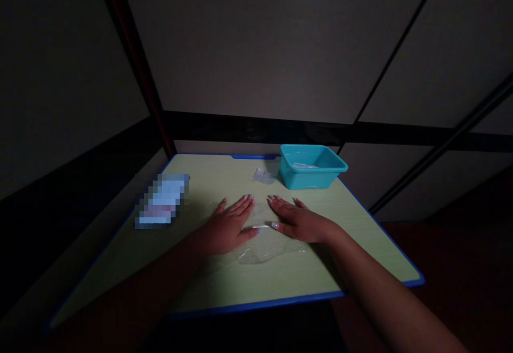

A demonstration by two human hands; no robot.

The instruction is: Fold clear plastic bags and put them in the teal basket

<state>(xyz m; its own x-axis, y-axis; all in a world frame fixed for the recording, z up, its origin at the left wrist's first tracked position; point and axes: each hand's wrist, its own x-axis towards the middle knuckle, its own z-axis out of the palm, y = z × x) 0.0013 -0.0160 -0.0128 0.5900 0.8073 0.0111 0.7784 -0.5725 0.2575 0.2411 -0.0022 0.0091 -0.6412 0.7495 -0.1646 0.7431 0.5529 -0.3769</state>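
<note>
A thin, clear plastic sheet or bag (264, 251) lies spread on the table in front of me; its exact kind is hard to make out. My left hand (230, 225) rests flat on its left part, fingers stretched forward and thumb pointing inward. On the right part my right hand (298, 219) lies palm down, with its fingers out. The two thumbs point toward each other with a small gap between them. Neither hand grips anything. Just beyond the fingertips sits a small crumpled clear plastic piece (263, 176).
A turquoise plastic basin (310, 179) with some clear plastic in it stands at the table's back right. A blurred-out flat object (164, 201) lies at the left edge. The pale table (248, 294) has a blue rim and backs onto a panelled wall (256, 48).
</note>
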